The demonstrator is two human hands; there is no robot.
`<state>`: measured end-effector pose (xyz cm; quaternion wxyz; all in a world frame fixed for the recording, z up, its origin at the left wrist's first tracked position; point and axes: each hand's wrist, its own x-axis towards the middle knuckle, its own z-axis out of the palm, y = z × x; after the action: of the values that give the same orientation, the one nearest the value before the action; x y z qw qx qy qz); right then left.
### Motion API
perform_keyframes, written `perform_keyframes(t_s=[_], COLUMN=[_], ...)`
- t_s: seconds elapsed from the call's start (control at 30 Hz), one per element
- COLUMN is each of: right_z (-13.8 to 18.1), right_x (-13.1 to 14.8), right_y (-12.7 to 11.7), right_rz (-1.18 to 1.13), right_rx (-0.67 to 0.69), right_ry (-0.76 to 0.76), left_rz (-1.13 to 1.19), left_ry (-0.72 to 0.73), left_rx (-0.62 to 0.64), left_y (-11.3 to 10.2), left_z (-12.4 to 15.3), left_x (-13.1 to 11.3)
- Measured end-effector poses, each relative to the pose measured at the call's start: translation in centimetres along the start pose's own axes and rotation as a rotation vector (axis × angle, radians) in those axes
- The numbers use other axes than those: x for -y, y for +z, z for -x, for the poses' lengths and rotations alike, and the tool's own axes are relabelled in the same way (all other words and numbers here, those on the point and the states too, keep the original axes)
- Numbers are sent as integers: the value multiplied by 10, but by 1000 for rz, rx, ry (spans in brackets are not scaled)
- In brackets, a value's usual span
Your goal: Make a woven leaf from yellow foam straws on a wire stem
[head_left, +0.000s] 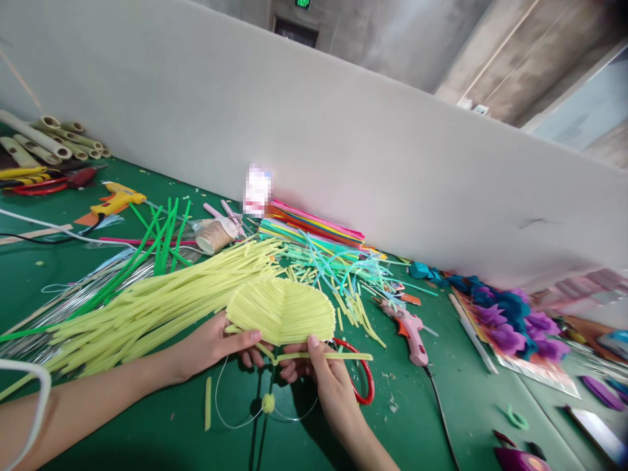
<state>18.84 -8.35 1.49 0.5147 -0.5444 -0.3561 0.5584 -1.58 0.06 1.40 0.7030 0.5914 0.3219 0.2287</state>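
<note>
Both hands closed on the one piece: left hand (218, 343) pinches the yellow leaf (280, 311) at its lower left edge, thumb on top; right hand (333, 379) grips its lower right edge, thumb on top too. Hands near each other, small gap between. Leaf is held up over the green tabletop (147, 425), ribs fanning from a centre line. Yellow strip (350, 357) runs from below the leaf across the right hand, end sticking out right. Below the hands: small yellow ball (267, 403), thin wire (235, 426) curving off both sides. Short yellow piece (208, 403) left of that. Red handle (369, 383) partly behind right hand.

Further out: pink glue gun (411, 330) to the right, cord trailing down. Yellow stems (161, 304) in a big pile left of the leaf, green stems (169, 232) and spool (214, 237) beyond. Coloured stems (318, 226) against the white partition (392, 157). Far left, yellow glue gun (118, 198) and bamboo (61, 140); far right, purple flowers (505, 333)
</note>
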Motion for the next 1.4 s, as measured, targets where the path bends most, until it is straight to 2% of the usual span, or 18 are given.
perform_keyframes(t_s=[0.27,0.53,0.97,1.4], right_z=[1,-2,-3,-4], right_x=[-2,-1,3,5], right_y=[-5,-8,-7,-7], right_rz=[-54,-162,-207,-242], right_rx=[49,57,46,18], right_ry=[-19,19,39,29], left_rz=[16,8,-32,93], left_ry=[9,-3,10,-50], left_rx=[20,24,33,17], left_y=[1,-2,2,0], left_z=[-1,0,0,0], left_x=[-3,3,-3,-3])
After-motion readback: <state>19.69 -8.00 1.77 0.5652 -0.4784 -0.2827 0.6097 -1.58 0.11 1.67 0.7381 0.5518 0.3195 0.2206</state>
